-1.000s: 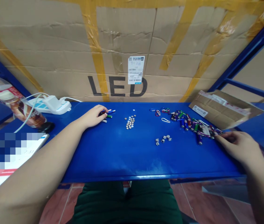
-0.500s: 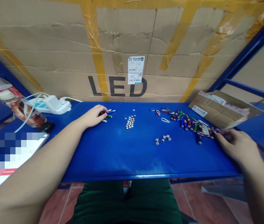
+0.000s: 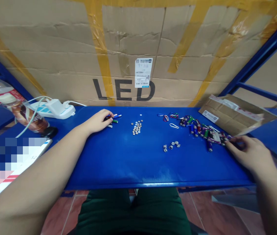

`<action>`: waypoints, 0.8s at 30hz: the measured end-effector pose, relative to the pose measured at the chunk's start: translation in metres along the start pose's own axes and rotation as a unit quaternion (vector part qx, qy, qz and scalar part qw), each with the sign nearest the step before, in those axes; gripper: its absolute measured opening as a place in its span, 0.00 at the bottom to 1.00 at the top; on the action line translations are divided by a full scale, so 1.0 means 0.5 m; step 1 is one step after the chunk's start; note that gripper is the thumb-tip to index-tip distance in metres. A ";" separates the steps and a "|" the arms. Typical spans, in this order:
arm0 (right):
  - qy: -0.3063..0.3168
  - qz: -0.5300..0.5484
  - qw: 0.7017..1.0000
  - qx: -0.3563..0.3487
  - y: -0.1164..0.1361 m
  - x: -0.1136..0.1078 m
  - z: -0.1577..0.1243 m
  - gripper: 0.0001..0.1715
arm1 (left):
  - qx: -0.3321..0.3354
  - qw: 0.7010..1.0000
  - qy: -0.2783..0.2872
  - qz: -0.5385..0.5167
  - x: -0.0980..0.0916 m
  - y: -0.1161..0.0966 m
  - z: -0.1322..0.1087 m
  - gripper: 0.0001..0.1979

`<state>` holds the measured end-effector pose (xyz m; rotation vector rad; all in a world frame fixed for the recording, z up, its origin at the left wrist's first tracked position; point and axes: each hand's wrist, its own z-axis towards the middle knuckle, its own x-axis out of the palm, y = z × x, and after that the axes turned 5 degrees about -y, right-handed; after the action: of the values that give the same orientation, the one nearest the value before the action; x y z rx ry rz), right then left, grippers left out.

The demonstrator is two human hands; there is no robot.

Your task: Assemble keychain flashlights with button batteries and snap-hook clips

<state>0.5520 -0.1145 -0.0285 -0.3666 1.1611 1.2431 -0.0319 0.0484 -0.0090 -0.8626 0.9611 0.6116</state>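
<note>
1. The left hand (image 3: 95,121) lay on the table (image 3: 153,185) near its far edge, beside the small flashlight group (image 3: 113,119). The left fingers (image 3: 105,115) were curled over these flashlights. Whether they pinched one could not be told.
2. The right hand (image 3: 247,151) lay at the right end of the table, against the near edge of the flashlight pile (image 3: 202,133). The right fingers (image 3: 233,141) were slightly spread, with their tips at the pile. No grip could be confirmed.
3. The button cells (image 3: 136,128) stood in a compact cluster between the two flashlight lots. The carabiners (image 3: 166,117) lay left of the pile, and the metal fittings (image 3: 171,147) lay nearer the person.
4. Good practice: parts this small were best handled with the fingertips low on the table. Each kind was best kept in its own group, with clear table between groups, since loose cells and flashlights could roll.
5. Also present were the parcel envelope (image 3: 236,114), the power strip (image 3: 51,111), the bottle (image 3: 13,107) and the carton (image 3: 128,49).
</note>
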 end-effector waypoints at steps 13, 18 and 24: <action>0.002 -0.006 1.000 -0.003 -0.004 0.003 0.002 0.22 | -0.003 1.000 -0.004 0.005 0.000 -0.001 -0.001 0.18; -0.006 -0.005 1.000 -0.010 -0.008 0.004 0.001 0.21 | -0.007 1.000 -0.003 0.004 0.000 0.002 0.000 0.19; -0.003 -0.009 1.000 -0.005 -0.010 0.006 0.000 0.22 | -0.011 1.000 -0.005 0.003 0.000 0.004 0.000 0.20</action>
<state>0.5559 -0.1147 -0.0329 -0.3799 1.1442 1.2345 -0.0335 0.0497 -0.0099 -0.8766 0.9496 0.6315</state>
